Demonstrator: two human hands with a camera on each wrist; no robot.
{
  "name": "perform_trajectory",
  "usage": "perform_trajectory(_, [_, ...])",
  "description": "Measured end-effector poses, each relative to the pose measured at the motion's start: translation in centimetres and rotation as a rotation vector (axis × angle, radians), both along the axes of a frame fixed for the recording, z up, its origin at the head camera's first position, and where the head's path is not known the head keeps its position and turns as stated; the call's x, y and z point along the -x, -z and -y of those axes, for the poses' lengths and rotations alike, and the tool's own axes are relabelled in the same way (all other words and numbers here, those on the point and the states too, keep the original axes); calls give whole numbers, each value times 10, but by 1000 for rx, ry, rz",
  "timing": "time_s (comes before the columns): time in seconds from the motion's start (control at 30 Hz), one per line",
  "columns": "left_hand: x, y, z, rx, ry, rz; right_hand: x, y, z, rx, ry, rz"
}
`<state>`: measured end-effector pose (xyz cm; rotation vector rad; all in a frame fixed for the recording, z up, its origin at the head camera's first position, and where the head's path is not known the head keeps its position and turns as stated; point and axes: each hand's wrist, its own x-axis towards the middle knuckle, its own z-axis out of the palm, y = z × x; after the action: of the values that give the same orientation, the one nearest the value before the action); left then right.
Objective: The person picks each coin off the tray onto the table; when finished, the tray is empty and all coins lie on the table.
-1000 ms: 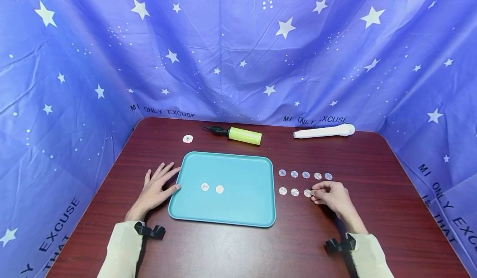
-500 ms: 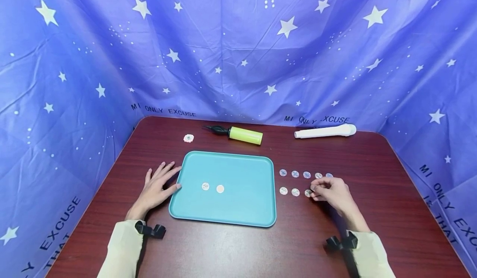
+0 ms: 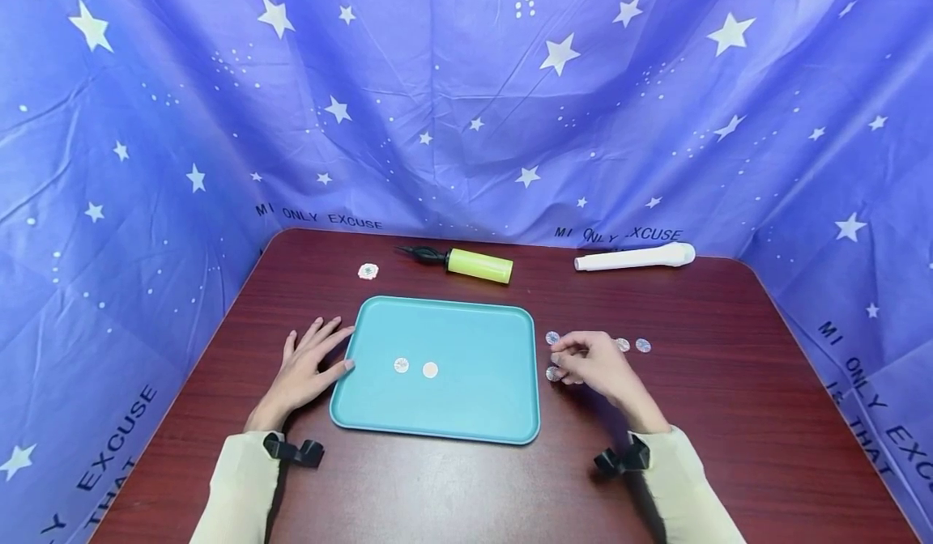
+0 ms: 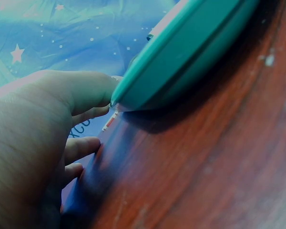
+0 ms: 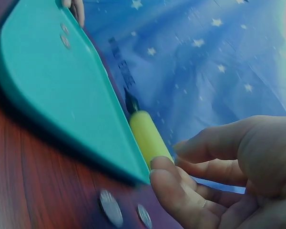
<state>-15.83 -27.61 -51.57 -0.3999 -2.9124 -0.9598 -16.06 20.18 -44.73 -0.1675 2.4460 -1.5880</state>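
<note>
My left hand (image 3: pixel 306 370) lies beside the teal tray (image 3: pixel 466 418), its fingers spread and touching the left rim. In the left wrist view, a fingertip meets the tray's edge (image 4: pixel 148 81). Two small round discs, one patterned (image 3: pixel 401 365) and one pale (image 3: pixel 430 370), lie in the tray. Past the tray's right rim, my right hand (image 3: pixel 601 370) hovers above rows of similar discs, fingers loosely bent. No disc shows between its fingertips (image 5: pixel 162 164) in the right wrist view. Visible around it are a near disc (image 3: pixel 553 373), a far disc (image 3: pixel 552 337) and a far-right disc (image 3: pixel 642 346); the hand hides others.
A yellow-green hand pump (image 3: pixel 479 265) with a black nozzle lies behind the tray. A white wand-like stick (image 3: pixel 634 257) lies at the back right, and a small whitish scalloped piece (image 3: pixel 368 271) at the back left. A starry blue curtain (image 3: pixel 466 123) surrounds the wooden table (image 3: pixel 437 495).
My right hand has risen from the third disc of the near row and moved left toward the tray, covering several discs. The left hand and the tray have stayed in place.
</note>
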Motion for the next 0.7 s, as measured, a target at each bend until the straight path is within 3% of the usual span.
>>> perform_trajectory(0.37, [-1,1,0,-2,0,-6,9,2,61,-32,-143,-19])
perform_trajectory(0.7, [0,3,1,7,-3,-10,10,6,109,-129,-246,-64])
